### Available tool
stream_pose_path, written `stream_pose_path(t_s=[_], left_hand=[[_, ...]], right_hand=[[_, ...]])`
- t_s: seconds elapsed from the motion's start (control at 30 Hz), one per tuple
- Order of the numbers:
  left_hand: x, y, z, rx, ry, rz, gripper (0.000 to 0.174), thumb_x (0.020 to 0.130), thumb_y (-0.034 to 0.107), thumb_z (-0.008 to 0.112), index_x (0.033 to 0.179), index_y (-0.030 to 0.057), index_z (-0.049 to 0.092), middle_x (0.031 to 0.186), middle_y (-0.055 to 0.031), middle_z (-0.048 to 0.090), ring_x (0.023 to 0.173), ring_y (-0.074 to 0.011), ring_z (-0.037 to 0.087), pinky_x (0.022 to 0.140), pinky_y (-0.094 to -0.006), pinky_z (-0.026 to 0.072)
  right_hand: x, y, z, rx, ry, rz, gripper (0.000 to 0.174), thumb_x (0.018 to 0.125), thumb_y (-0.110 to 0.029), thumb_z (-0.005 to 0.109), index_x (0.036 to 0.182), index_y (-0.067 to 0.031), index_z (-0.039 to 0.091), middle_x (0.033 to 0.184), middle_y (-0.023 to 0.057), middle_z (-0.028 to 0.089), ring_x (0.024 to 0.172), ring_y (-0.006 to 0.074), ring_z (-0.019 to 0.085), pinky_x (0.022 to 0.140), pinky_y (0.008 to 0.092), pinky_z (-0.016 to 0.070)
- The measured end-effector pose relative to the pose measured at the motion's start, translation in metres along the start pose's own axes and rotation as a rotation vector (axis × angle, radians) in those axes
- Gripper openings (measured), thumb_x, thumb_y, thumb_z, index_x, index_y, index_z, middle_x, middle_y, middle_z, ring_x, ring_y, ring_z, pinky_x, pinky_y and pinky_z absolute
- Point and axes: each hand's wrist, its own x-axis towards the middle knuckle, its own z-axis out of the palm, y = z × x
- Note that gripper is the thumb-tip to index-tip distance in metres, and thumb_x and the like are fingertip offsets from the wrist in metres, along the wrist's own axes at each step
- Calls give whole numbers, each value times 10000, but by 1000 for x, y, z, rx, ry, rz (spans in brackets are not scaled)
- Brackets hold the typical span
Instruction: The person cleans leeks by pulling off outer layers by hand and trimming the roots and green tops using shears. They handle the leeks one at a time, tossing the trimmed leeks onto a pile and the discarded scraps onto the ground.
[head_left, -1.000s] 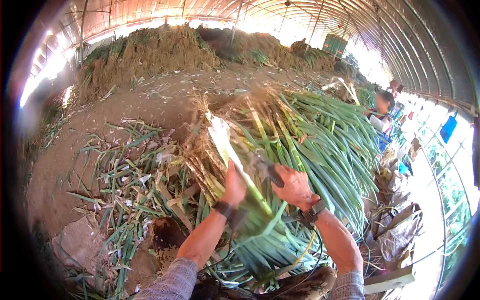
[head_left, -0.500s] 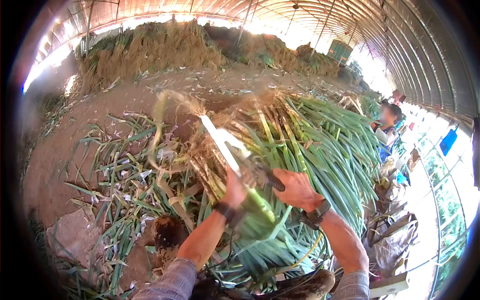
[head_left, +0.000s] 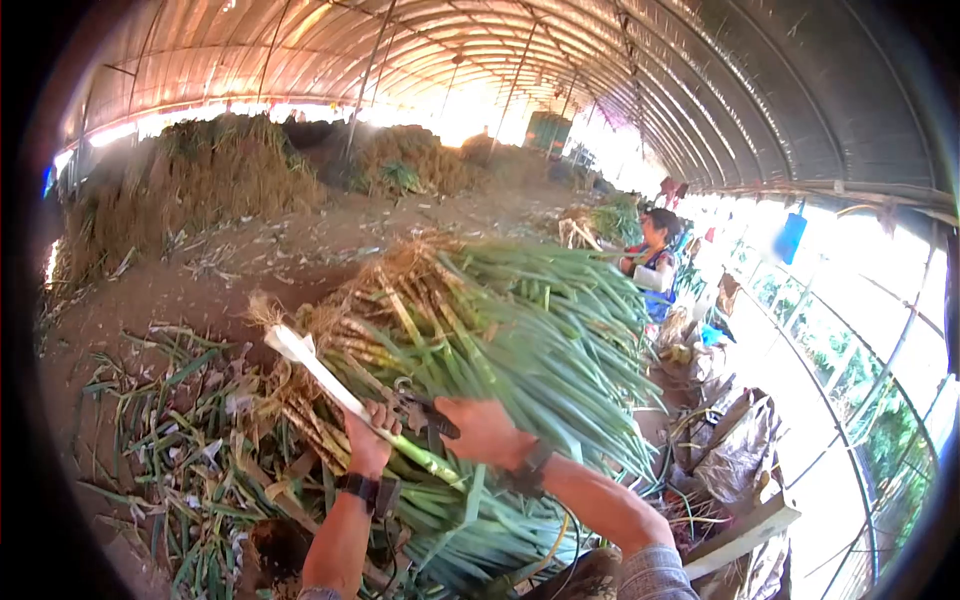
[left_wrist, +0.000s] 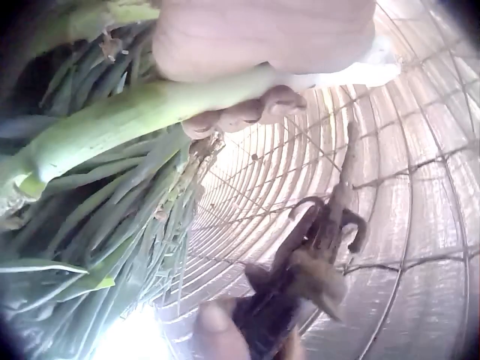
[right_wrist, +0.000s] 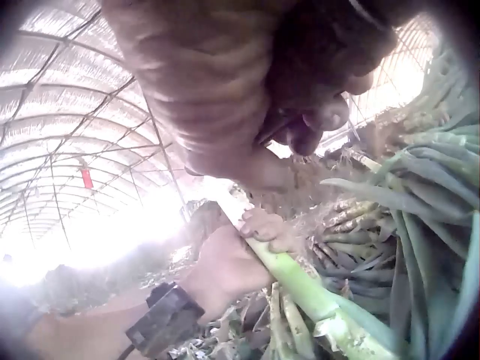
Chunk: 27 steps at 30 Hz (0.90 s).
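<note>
A thick green onion with a white stem [head_left: 318,372] and brown roots slants over the pile. My left hand [head_left: 369,440] grips its stem, with curled fingers [left_wrist: 244,114] visible under the stalk in the left wrist view. My right hand [head_left: 485,432] holds a dark tool [head_left: 425,416] by its handle, just right of the left hand. In the left wrist view the tool [left_wrist: 292,262] has a long narrow tip and small curved hooks, apart from the stalk. The right wrist view shows the left hand [right_wrist: 229,262] around the stalk [right_wrist: 300,285].
A large pile of green onions [head_left: 560,340] spreads under and beyond the hands. Leaf scraps [head_left: 180,430] cover the ground at left. A person [head_left: 655,260] sits beyond the pile at right. Crumpled sacks [head_left: 735,450] and a wooden board [head_left: 745,535] lie at the right.
The head view has turned right, so the scene sits further left. The loose strip that hung beside the roots is gone from the onion. The right hand still holds the tool.
</note>
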Motion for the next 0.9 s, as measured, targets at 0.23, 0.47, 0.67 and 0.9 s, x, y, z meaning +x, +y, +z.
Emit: stream_pose_path(t_s=[0.23, 0.47, 0.67, 0.9], left_hand=[[-4, 2, 16, 97, 7, 15, 657, 971, 722, 295, 863, 113, 518, 720, -47, 461, 666, -260, 451, 676, -441, 421], [5, -14, 2, 29, 5, 26, 554, 957, 680, 422, 994, 133, 506, 804, -40, 518, 738, -227, 544, 706, -470, 502], [-22, 2, 48, 180, -32, 96, 545, 1010, 631, 350, 1162, 147, 551, 956, -38, 594, 779, -184, 559, 732, -372, 514], [-3, -11, 19, 382, 87, 120, 583, 1016, 621, 338, 1282, 135, 519, 1071, -54, 621, 1027, -250, 593, 971, -429, 469]], right_hand=[[9, -4, 0, 9, 57, 42, 507, 797, -280, 684, 1249, -76, 578, 1038, 179, 672, 873, 408, 649, 723, 485, 532], [7, -15, -8, 12, 152, -26, 422, 778, -237, 713, 1155, -76, 612, 974, 161, 687, 855, 395, 662, 726, 478, 544], [11, -24, -15, 31, 143, -91, 360, 778, -178, 714, 1095, -55, 597, 917, 140, 690, 783, 380, 672, 665, 477, 543], [20, -36, -10, 1, 149, -89, 351, 792, -190, 692, 1103, -72, 581, 895, 165, 678, 738, 389, 656, 628, 487, 516]])
